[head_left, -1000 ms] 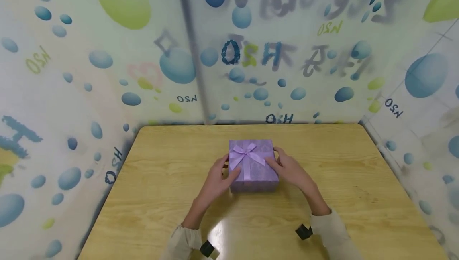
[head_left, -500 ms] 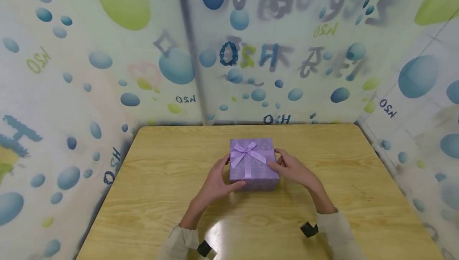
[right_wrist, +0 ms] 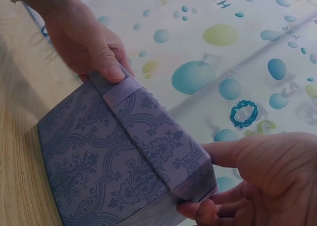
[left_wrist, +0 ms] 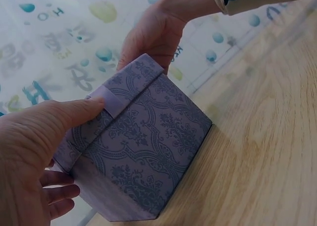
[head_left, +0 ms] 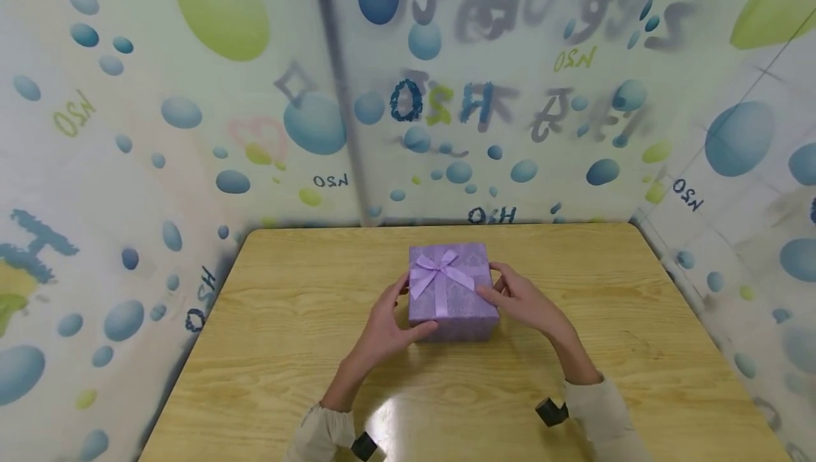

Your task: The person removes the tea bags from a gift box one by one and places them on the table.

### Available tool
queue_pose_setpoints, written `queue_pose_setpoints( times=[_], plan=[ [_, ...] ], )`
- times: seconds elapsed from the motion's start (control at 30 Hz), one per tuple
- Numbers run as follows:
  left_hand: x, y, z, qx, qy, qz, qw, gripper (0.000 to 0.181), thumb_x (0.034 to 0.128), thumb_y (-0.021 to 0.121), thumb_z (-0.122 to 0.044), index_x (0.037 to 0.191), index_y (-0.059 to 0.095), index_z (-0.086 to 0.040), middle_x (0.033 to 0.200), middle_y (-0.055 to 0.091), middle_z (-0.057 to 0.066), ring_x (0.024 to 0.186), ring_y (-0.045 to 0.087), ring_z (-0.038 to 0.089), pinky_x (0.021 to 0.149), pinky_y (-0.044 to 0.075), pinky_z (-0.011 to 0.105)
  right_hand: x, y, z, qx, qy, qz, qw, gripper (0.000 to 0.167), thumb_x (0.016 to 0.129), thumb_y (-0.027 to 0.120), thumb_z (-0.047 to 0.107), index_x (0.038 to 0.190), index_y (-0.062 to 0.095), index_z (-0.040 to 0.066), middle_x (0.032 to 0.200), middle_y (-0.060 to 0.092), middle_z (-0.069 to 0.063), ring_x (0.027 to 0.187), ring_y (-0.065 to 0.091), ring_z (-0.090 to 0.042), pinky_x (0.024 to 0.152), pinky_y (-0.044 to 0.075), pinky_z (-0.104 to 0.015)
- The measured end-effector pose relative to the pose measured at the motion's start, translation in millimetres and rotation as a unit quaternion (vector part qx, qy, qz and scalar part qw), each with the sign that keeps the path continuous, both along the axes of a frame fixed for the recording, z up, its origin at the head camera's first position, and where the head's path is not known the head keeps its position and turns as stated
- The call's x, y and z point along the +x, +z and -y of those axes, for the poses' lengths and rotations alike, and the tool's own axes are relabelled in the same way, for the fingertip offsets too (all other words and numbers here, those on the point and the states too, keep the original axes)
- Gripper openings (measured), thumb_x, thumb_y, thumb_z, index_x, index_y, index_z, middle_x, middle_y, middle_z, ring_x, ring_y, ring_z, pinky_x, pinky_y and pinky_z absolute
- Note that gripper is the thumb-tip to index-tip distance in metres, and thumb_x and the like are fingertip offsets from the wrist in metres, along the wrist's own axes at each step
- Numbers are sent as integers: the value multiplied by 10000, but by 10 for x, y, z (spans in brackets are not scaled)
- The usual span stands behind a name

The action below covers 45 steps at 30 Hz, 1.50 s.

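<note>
A purple gift box (head_left: 452, 327) with a damask pattern stands on the table, its fitted lid (head_left: 468, 258) topped by a lilac ribbon bow (head_left: 440, 268). At its left side, my left hand (head_left: 385, 324) holds the lid, thumb on the ribbon at the front rim; the left wrist view shows the other fingers bent by the side wall. My right hand (head_left: 523, 302) pinches the lid's right side. In the right wrist view, its thumb presses the lid's corner and its fingertips (right_wrist: 190, 208) meet the lower edge. The box's inside is hidden.
The light wood table (head_left: 287, 348) extends around the box on every side. Patterned walls (head_left: 293, 193) with blue and green ovals border its back and sides. A small black device (head_left: 552, 412) sits at each sleeve cuff.
My left thumb has slid from the lid's top down to its front rim. The right hand has shifted slightly to the right, still at the lid's side. The box has barely moved.
</note>
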<state>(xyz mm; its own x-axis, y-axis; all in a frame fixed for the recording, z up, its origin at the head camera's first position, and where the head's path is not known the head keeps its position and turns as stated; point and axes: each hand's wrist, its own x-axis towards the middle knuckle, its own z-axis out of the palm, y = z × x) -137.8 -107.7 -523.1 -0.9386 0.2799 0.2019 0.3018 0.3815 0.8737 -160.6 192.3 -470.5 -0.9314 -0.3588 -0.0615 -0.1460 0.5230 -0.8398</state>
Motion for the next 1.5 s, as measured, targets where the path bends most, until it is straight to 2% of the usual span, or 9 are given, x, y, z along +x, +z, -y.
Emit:
queue_pose_setpoints(
  times=[0.33,0.6,0.83,0.97,1.13,1.33,1.4,1.5],
  plan=[
    [-1,33,5,98,36,-267,9996,1032,813,918,-381,1647,341,-194,1545,517,5,1328,536,244,1054,450,554,45,43,54,70,-326,-278,9991,663,1058,636,374,1528,415,-37,1018,665,-133,796,582,-201,655,507,-297],
    [14,137,40,308,140,-310,9989,986,819,919,-345,1626,380,-172,1526,538,3,1313,544,245,1038,445,597,109,96,172,11,-584,-703,9958,628,1067,624,360,1514,444,-43,983,644,-120,773,586,-186,630,510,-293],
    [59,210,157,354,286,-291,9985,990,821,921,-300,1630,366,-161,1553,516,31,1319,544,264,1031,455,593,186,131,342,14,-504,-951,9942,646,1065,633,326,1522,425,-80,952,638,-97,758,570,-162,630,500,-280],
    [97,208,280,375,381,-403,9978,1011,824,920,-261,1643,338,-150,1576,495,50,1316,545,290,1016,473,533,253,134,520,-62,-463,-1076,9931,680,1051,655,318,1536,407,-89,935,601,-76,764,534,-150,658,471,-274],
    [140,196,499,367,607,-518,9961,1052,799,938,-208,1650,322,-161,1531,527,37,1258,557,281,980,493,401,318,99,783,-88,-312,-1160,9927,763,1031,680,338,1586,342,-62,1044,592,-94,793,541,-133,694,487,-265],
    [176,209,755,266,969,-583,9932,1076,773,950,-175,1645,322,-138,1493,556,89,1253,555,279,965,467,324,306,75,1063,-60,67,-1196,9928,851,1015,703,381,1633,264,-6,1125,547,-94,880,548,-180,730,504,-308],
    [190,210,821,240,1043,-552,9927,1081,771,951,-178,1646,317,-131,1497,550,108,1264,546,280,975,454,307,307,64,1144,-121,160,-1123,9935,893,996,730,393,1649,237,36,1209,544,-103,984,566,-214,794,540,-363],
    [216,204,915,263,1143,-450,9921,1096,764,956,-171,1648,309,-160,1520,527,89,1274,529,239,995,433,271,337,40,1265,-245,268,-930,9950,990,966,764,417,1678,154,98,1448,468,-166,1256,526,-292,977,526,-481]
  ],
)
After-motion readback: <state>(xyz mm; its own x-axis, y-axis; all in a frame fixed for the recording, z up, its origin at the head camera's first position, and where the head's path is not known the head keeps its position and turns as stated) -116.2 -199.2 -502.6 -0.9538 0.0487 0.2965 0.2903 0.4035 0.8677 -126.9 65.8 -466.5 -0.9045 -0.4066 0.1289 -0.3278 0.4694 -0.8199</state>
